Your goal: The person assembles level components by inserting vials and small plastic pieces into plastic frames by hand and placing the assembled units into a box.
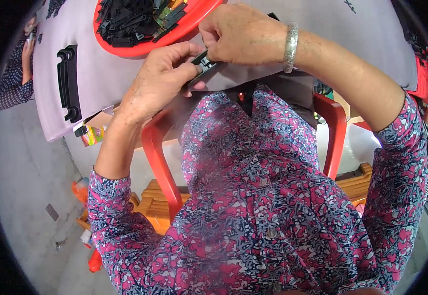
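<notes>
Over the near edge of the cloth-covered table, my left hand (162,73) pinches a narrow dark plastic strip (205,63) between thumb and fingers. Small pale details show along the strip's face. My right hand (246,37), with a silver bangle at its wrist, is closed at the strip's far end; its curled fingers cover that end, so their exact grip is hidden. Just beyond both hands stands a red plastic basin (125,51) heaped with black plastic parts (125,22), with a few green and yellow pieces among them.
A long black plastic bracket (68,83) lies on the table (93,73) at the left. Red chair arms (157,147) flank my lap. Another person's sleeve (15,93) shows at the far left. Wooden furniture (157,199) stands below on the left.
</notes>
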`<state>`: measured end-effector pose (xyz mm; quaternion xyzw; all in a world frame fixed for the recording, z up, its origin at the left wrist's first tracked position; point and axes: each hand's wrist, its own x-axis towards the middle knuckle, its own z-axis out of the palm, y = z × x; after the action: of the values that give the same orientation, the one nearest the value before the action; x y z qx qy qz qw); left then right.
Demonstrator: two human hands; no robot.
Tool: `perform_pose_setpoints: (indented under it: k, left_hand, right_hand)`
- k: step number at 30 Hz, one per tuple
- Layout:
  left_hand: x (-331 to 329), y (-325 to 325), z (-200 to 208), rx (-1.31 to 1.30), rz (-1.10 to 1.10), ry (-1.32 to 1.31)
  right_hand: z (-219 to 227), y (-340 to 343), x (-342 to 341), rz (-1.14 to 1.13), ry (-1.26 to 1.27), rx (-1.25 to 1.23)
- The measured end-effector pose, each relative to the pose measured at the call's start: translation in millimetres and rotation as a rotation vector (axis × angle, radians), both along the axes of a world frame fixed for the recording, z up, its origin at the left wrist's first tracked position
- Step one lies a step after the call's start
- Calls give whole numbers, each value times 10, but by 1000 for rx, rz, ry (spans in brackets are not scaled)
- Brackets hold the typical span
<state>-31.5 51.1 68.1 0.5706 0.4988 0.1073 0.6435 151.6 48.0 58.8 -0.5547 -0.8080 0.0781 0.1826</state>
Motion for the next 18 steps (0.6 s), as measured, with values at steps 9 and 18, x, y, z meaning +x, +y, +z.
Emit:
perform_pose_setpoints:
  k: [9,18]
  left_hand:
    - [0,-7,-43,55,-42,35]
    - [49,-70,-42,57,39,29]
  right_hand:
    - [104,183,115,103,279,-654]
    - [46,154,135,140,263,-488]
